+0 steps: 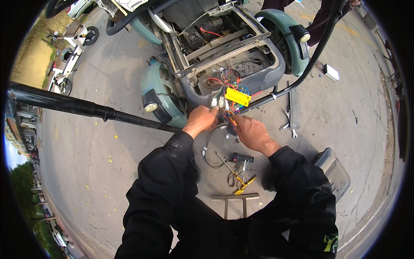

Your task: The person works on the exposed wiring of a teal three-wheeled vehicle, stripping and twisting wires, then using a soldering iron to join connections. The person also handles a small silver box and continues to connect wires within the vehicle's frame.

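My left hand [201, 120] is closed at the near side of a tangle of coloured wires [225, 81], its thumb and finger beside a white plug connector [214, 102]. Facing it, my right hand [252, 132] has its fingers bent around orange and other wires at the bottom of the same bundle. A yellow slotted block [238, 97] lies on the wires just above my hands. The bundle hangs over the rear edge of a teal electric tricycle [166, 93], whose open frame shows black parts inside. Exactly which wires each hand pinches is partly hidden by the fingers.
Black bars [64, 103] flank the tricycle. On the pavement below lie scissors [235, 178], a black flashlight [242, 158] and a yellow-handled tool [245, 185]. Wrenches [294, 134], a white box [331, 72] and a clear-lidded case [334, 172] are rightward. Another person's leg [325, 26] stands beyond.
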`<state>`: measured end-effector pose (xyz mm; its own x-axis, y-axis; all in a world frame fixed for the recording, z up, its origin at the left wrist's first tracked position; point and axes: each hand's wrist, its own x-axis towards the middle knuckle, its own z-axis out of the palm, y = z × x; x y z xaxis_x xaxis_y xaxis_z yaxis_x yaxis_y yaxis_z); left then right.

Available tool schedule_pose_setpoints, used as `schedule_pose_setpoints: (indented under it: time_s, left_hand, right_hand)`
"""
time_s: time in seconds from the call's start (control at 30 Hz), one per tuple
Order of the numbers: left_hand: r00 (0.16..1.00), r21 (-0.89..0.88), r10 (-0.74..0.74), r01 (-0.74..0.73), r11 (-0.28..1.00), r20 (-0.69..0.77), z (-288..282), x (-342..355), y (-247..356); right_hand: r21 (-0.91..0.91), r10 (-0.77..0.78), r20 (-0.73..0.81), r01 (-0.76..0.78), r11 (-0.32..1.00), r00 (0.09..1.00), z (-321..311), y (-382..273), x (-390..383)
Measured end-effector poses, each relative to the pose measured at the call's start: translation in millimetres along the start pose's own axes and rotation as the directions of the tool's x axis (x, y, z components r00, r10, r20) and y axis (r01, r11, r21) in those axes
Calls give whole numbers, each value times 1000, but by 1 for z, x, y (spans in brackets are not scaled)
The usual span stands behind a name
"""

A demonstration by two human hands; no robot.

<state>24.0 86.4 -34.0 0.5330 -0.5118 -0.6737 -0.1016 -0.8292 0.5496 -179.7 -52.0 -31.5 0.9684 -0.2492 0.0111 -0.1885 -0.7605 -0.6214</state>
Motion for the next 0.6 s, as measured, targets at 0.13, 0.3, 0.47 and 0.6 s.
schedule_pose_setpoints:
  time_s: [0.13,0.3,0.47,0.6]
  left_hand:
    - [967,-20,229,-233,972,-112,18,-4,-2]
    - [961,-227,271,-275,934,-48,34,-6,-4]
    - [968,-357,245,-208,911,62,36,-8,-1]
    - [963,-141,268,-268,953,-19,36,-7,-6]
  right_hand:
    - [241,189,-68,-168,956,980,8,8,20]
    - [415,165,-160,-85,906,973,22,23,33]
    - [561,228,-109,-129,818,968,36,28,41]
    - [750,271,2,-181,636,962,36,26,43]
